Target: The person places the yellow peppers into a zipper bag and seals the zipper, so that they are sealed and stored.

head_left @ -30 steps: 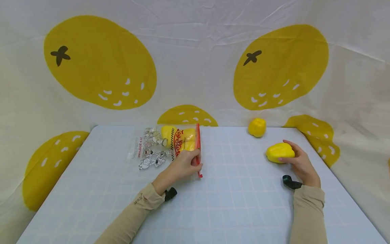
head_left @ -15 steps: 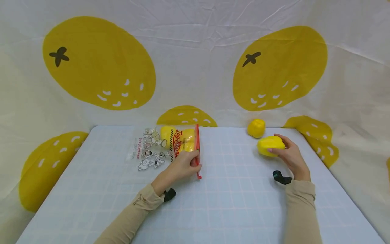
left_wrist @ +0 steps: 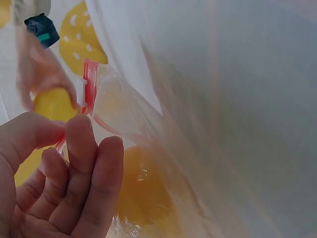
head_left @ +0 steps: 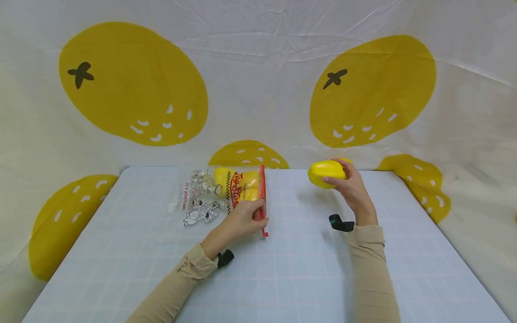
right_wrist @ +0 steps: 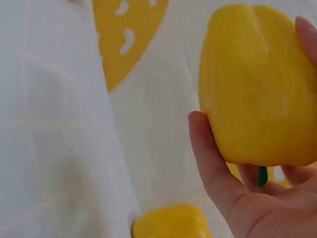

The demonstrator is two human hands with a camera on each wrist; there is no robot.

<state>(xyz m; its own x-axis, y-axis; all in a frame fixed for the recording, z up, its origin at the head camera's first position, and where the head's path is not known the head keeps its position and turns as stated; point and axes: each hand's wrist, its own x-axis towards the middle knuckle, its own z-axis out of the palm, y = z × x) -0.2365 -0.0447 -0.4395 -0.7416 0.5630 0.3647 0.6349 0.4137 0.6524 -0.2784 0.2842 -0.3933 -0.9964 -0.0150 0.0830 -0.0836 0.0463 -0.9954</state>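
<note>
- While left hand (head_left: 242,220) pinches bag (head_left: 200,197), right hand (head_left: 352,190) grips pepper (head_left: 324,174), right of bag.
- Loose grip could drop pepper; slack pinch could let bag collapse.

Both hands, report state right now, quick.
Left hand: closed, pinching the plastic bag by its red edge.
Right hand: closed around a yellow pepper, holding it.
</note>
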